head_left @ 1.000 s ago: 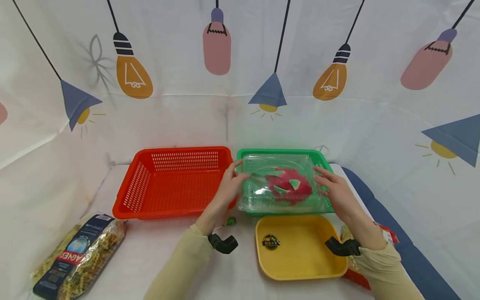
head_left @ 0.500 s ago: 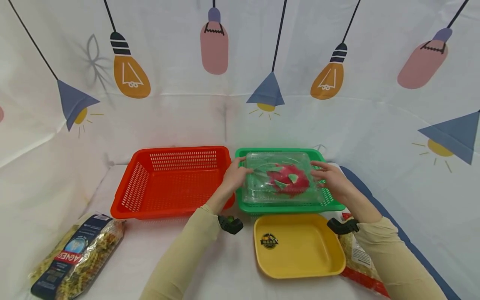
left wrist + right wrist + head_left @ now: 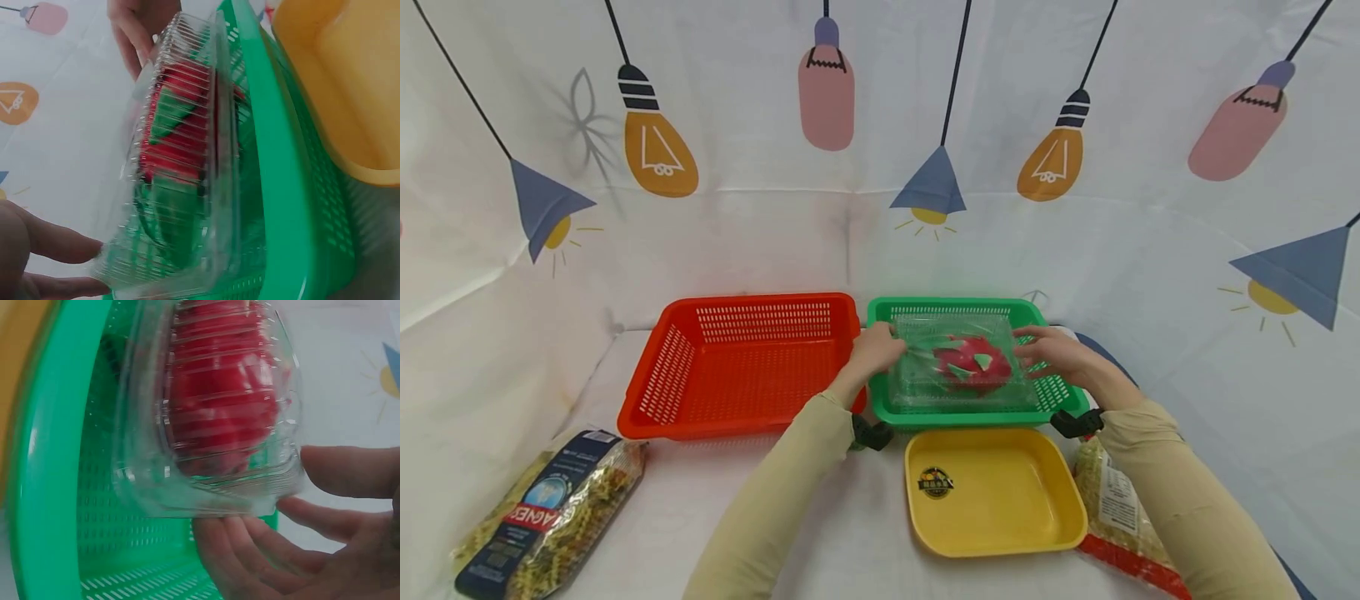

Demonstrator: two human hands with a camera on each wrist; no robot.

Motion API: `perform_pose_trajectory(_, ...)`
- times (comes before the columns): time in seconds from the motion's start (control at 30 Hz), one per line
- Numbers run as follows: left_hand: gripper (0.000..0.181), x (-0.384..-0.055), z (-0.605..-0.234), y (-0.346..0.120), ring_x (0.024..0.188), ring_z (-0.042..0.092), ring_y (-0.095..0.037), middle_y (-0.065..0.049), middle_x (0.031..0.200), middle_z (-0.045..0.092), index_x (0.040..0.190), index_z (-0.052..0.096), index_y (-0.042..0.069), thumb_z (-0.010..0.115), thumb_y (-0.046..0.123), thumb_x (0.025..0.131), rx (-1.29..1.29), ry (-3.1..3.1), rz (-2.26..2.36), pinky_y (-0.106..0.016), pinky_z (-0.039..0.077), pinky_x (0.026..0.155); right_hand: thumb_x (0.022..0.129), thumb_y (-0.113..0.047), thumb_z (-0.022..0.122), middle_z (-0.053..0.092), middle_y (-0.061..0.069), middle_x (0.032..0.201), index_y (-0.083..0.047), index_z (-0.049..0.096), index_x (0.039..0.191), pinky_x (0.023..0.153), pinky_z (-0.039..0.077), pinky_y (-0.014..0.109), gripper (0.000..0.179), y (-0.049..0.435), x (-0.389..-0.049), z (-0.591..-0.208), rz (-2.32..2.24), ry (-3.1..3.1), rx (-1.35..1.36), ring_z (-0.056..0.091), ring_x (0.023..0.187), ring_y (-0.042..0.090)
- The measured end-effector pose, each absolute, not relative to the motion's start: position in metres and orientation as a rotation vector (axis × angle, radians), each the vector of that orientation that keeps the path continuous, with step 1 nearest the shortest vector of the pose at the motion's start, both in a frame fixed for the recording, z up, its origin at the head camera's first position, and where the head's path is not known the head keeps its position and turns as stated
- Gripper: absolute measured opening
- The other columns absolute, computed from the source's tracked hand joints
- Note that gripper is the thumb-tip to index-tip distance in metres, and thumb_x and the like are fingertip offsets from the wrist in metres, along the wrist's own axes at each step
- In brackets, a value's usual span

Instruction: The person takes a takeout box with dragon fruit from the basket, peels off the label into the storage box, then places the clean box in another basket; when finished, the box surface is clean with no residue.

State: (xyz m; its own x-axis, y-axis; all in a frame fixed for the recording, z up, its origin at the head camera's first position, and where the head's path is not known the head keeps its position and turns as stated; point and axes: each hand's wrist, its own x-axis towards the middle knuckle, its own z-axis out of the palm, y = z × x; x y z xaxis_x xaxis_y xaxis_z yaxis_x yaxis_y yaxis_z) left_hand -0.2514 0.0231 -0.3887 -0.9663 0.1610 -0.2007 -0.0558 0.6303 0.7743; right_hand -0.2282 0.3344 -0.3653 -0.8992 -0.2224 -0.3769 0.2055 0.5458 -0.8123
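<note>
A clear plastic clamshell box (image 3: 917,375) sits within the rim of the green basket (image 3: 992,419). Through its ribbed lid shows a pink dragon fruit (image 3: 976,367) with green scales. My left hand (image 3: 876,350) holds the box's left end, thumb and finger at the corner in the left wrist view, around the lid (image 3: 181,144). At the opposite end my right hand (image 3: 1060,357) holds the box, thumb at one edge and fingers (image 3: 250,550) along its end in the right wrist view. The box's underside is hidden.
Left of the green basket stands a red basket (image 3: 745,427). In front is a yellow tray (image 3: 992,546) with a round label. A pasta bag (image 3: 550,508) lies at far left; another bag (image 3: 1123,508) lies partly under the right forearm. A printed cloth hangs behind.
Both hands have carried the clamshell box from over the green basket's front rim back and down into that basket. The camera view has shifted slightly.
</note>
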Motion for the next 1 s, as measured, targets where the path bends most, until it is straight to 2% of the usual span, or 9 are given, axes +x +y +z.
perform_pose_trajectory(0.07,0.021,-0.254,-0.389,0.026,0.048,0.045,-0.015,-0.005,0.065,0.047,0.077,0.051,0.003,0.054,0.013,0.095,0.125,2.625,1.182,-0.025,0.039,0.049,0.105,-0.017,0.048,0.044,0.031,0.134,0.004,0.017,0.156,0.098,0.052,0.051,0.063,0.336,-0.231,-0.369,-1.277,2.346,-0.015,0.058,0.107,0.034)
perform_pose_trajectory(0.13,0.024,-0.257,-0.391,0.029,0.047,0.042,-0.015,-0.004,0.06,0.04,0.074,0.043,0.007,0.053,0.011,0.095,0.147,2.629,1.124,-0.025,0.038,0.048,0.105,-0.015,0.048,0.033,0.034,0.147,0.005,0.017,0.156,0.096,0.053,0.049,0.063,0.336,-0.234,-0.372,-1.249,2.342,-0.001,0.056,0.113,0.038)
perform_pose_trajectory(0.27,0.012,-0.259,-0.394,0.032,0.048,0.042,-0.017,-0.007,0.068,0.047,0.097,0.052,0.0,0.053,0.011,0.096,0.18,2.624,1.048,-0.026,0.04,0.051,0.105,-0.013,0.047,0.02,0.036,0.155,0.005,0.016,0.156,0.095,0.054,0.048,0.063,0.334,-0.237,-0.377,-1.208,2.322,0.035,0.05,0.125,0.047)
perform_pose_trajectory(0.4,0.032,-0.259,-0.395,0.034,0.052,0.048,-0.019,-0.011,0.08,0.051,0.123,0.05,-0.008,0.051,0.011,0.097,0.199,2.593,0.973,-0.027,0.041,0.054,0.104,-0.011,0.047,0.017,0.037,0.155,0.006,0.014,0.156,0.095,0.053,0.05,0.064,0.333,-0.24,-0.382,-1.167,2.302,0.032,0.046,0.127,0.05)
perform_pose_trajectory(0.5,0.046,-0.26,-0.398,0.037,0.054,0.053,-0.023,-0.011,0.08,0.051,0.14,0.041,-0.008,0.05,0.01,0.099,0.178,2.558,0.943,-0.028,0.042,0.053,0.104,-0.011,0.047,0.012,0.037,0.157,0.007,0.01,0.157,0.098,0.05,0.054,0.067,0.333,-0.241,-0.387,-1.139,2.286,0.02,0.04,0.132,0.054)
perform_pose_trajectory(0.63,0.038,-0.261,-0.401,0.041,0.052,0.051,-0.024,-0.008,0.065,0.046,0.134,0.045,-0.008,0.049,0.01,0.101,0.156,2.532,0.95,-0.028,0.04,0.049,0.104,-0.011,0.047,0.008,0.036,0.159,0.006,0.008,0.157,0.1,0.049,0.056,0.068,0.335,-0.244,-0.391,-1.102,2.291,0.023,0.032,0.137,0.057)
perform_pose_trajectory(0.73,0.017,-0.263,-0.402,0.042,0.048,0.047,-0.021,-0.006,0.06,0.042,0.109,0.052,-0.005,0.047,0.01,0.101,0.158,2.528,0.959,-0.028,0.039,0.048,0.105,-0.01,0.044,0.007,0.033,0.16,0.006,0.008,0.157,0.099,0.05,0.055,0.065,0.334,-0.247,-0.392,-1.078,2.305,0.046,0.03,0.139,0.055)
perform_pose_trajectory(0.8,0.015,-0.265,-0.402,0.042,0.047,0.045,-0.02,-0.006,0.062,0.042,0.103,0.053,-0.003,0.046,0.01,0.102,0.155,2.522,0.961,-0.028,0.039,0.05,0.105,-0.009,0.042,0.005,0.033,0.161,0.007,0.008,0.157,0.097,0.051,0.054,0.064,0.332,-0.251,-0.391,-1.05,2.316,0.05,0.029,0.14,0.055)
perform_pose_trajectory(1.0,0.031,-0.271,-0.403,0.042,0.054,0.053,-0.026,-0.01,0.072,0.046,0.126,0.049,-0.009,0.044,0.01,0.102,0.129,2.517,1.022,-0.029,0.04,0.052,0.106,-0.008,0.037,0.007,0.034,0.16,0.01,0.008,0.156,0.096,0.052,0.054,0.06,0.327,-0.259,-0.389,-0.998,2.327,0.061,0.03,0.139,0.055)
